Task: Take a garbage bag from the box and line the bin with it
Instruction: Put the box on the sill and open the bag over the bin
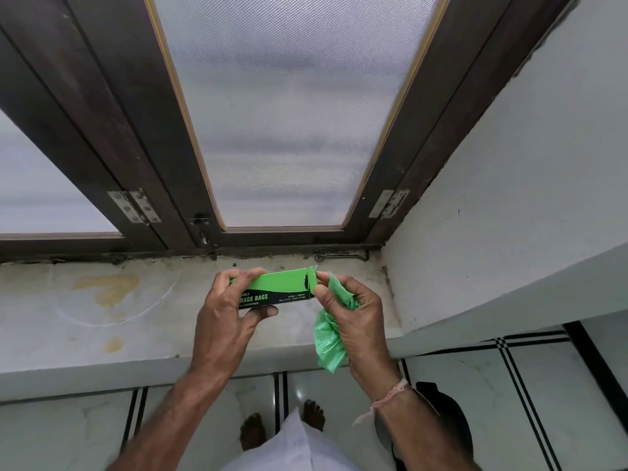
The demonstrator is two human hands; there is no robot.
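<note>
My left hand grips a long green and black garbage bag box, held level above the window sill. The box's right end is torn open. My right hand is closed on a crumpled light green garbage bag just at that open end; the bag hangs down below my palm. A dark bin stands on the floor at the lower right, mostly hidden behind my right forearm.
A stained pale stone window sill runs across the middle, with a dark wooden window frame and frosted glass behind it. A white wall closes the right side. Below lies a tiled floor with my bare feet.
</note>
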